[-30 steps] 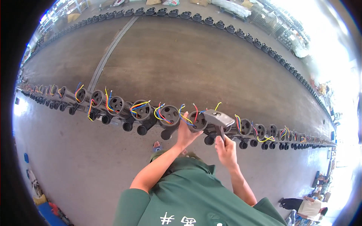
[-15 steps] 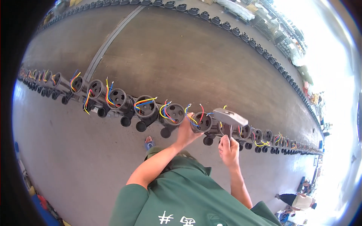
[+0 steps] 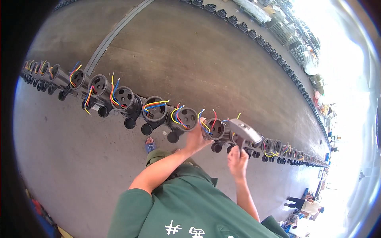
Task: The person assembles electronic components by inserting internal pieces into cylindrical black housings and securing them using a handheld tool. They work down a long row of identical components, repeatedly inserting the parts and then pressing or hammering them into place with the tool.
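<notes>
My right hand is closed round the handle of a hammer. Its metal head is raised over the row of parts and hides some of the one beneath. My left hand grips the left side of a black cylindrical plastic housing, open at the top. Yellow and blue wires rise beside my left fingertips, and a red wire stands up from inside that housing. On the left is a neighbouring black housing with red, yellow and blue wires and holes in its inner floor.
Several similar wired housings line the near edge of a wide dark table, short round spouts jutting toward me. Black ring-shaped parts run along the far edge. A sandalled foot shows below. Another person is at far right.
The hammer head has tipped, its right end now lower, and shifted slightly right. My left hand keeps its grip on the same housing. The whole view has shifted a little.
</notes>
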The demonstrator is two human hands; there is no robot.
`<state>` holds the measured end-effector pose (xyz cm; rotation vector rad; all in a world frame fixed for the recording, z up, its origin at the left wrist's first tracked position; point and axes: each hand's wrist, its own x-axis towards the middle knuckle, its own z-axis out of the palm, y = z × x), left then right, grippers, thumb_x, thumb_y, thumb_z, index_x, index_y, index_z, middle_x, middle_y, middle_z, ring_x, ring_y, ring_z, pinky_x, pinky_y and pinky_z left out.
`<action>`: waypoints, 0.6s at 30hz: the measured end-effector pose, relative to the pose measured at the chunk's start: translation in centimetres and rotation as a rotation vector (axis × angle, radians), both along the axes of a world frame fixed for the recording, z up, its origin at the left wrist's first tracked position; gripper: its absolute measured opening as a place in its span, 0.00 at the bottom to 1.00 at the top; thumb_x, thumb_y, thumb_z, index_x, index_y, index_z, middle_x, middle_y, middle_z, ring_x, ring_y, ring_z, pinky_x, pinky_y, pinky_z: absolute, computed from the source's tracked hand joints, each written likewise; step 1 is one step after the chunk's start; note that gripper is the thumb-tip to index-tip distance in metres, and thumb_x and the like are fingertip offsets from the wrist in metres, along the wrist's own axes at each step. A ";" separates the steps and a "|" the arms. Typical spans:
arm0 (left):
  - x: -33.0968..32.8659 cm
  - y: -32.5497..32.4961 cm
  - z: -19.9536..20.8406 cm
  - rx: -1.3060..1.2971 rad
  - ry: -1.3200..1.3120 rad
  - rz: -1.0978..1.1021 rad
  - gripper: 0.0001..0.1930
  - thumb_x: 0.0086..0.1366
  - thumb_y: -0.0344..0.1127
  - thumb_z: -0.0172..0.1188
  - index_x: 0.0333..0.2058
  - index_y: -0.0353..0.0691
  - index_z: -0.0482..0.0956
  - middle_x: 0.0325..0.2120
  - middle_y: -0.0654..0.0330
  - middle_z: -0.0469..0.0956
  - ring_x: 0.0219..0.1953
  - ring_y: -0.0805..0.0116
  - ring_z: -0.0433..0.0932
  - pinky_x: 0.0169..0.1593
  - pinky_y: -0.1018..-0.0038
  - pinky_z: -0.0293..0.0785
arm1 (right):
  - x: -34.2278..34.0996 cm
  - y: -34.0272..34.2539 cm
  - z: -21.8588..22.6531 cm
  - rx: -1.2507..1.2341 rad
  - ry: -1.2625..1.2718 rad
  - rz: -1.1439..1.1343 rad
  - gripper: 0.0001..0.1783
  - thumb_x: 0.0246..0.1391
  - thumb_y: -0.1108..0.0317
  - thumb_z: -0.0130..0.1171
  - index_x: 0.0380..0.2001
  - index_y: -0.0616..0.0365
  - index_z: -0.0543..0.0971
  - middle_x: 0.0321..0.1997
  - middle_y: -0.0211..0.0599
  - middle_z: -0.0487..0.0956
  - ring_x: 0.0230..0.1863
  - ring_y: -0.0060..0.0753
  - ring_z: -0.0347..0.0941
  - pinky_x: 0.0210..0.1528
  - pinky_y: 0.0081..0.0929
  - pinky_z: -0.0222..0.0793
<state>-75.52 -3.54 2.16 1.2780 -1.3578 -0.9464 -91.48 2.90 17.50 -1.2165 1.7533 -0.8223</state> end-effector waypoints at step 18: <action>0.0 -0.4 -0.3 0.012 0.033 0.020 0.43 0.43 0.34 0.80 0.57 0.43 0.65 0.47 0.56 0.77 0.48 0.55 0.80 0.51 0.64 0.76 | -0.6 -0.4 -6.6 0.045 0.405 0.111 0.27 0.71 0.45 0.53 0.25 0.56 0.73 0.18 0.24 0.70 0.18 0.17 0.62 0.20 0.21 0.59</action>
